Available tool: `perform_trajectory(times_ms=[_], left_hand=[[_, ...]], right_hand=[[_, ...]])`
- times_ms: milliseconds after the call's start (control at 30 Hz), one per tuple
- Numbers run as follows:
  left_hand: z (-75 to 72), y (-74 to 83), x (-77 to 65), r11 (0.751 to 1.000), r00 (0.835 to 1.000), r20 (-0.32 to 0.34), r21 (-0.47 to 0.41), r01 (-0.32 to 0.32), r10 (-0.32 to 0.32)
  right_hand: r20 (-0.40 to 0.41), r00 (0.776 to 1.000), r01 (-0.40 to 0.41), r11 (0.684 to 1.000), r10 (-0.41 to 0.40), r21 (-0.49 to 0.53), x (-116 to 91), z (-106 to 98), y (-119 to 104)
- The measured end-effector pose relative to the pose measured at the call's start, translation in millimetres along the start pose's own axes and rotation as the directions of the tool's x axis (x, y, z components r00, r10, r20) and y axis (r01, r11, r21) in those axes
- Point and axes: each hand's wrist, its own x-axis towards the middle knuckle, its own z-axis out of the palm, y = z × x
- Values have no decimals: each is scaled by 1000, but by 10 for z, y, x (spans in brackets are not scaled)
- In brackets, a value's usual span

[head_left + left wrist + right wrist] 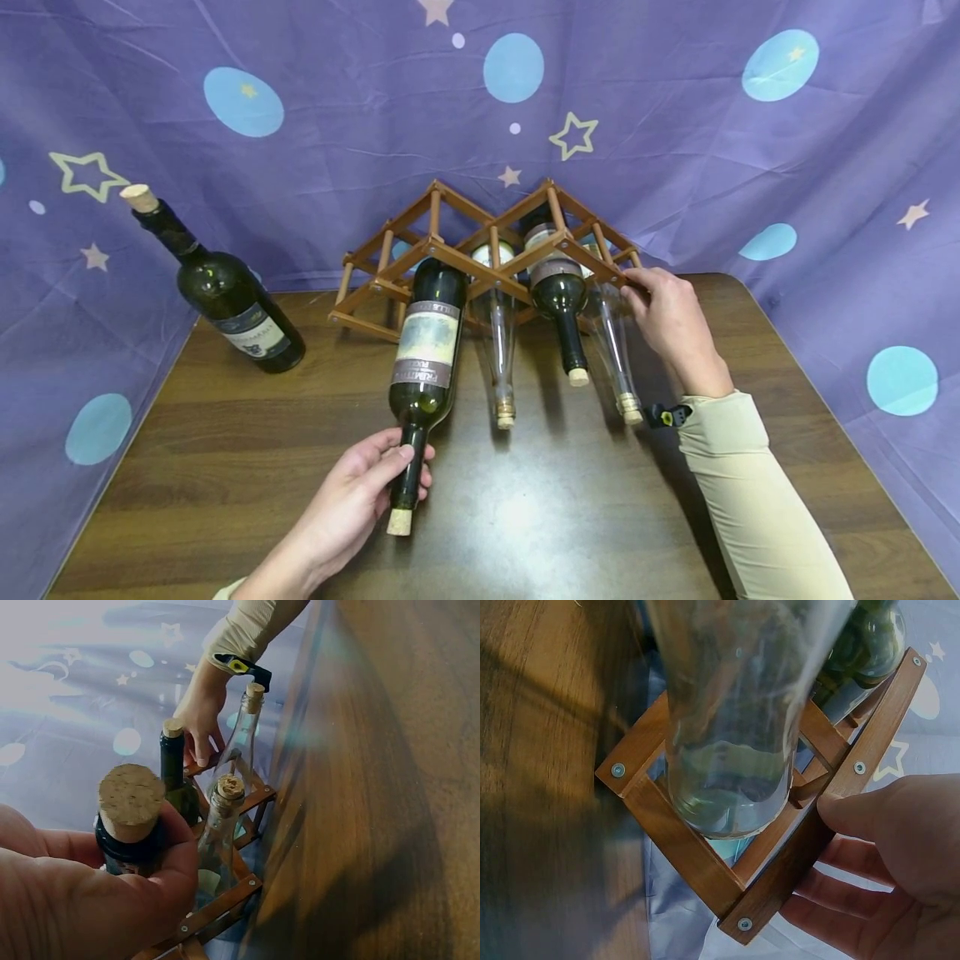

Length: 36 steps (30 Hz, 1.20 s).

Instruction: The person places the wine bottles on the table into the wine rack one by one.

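My left hand (360,483) grips the neck of a dark green wine bottle (427,346), its cork toward me and its base inside an upper slot of the wooden wine rack (525,265). In the left wrist view the cork (132,796) of that bottle stands out above my thumb and fingers. At the rack's right end my right hand (671,321) pinches the outer slat (791,859), thumb on the front and fingers behind. Two clear corked bottles, one in the middle (501,350) and one on the right (611,342), and another dark bottle (561,300) lie in the rack, necks forward.
A dark corked wine bottle (240,308) stands upright at the left of the wooden table (570,517). Behind the rack hangs a purple cloth (360,125) with stars and blue spots. The rack's left slots hold no bottle.
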Motion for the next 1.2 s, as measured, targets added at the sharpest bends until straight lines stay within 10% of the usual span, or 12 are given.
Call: perform_trajectory(times_ms=[1200], left_hand=[[80, 159, 323, 995, 1000, -27, -100, 9, -11]], right_hand=[[15, 1000, -23, 1000, 23, 7, 3, -5, -14]])
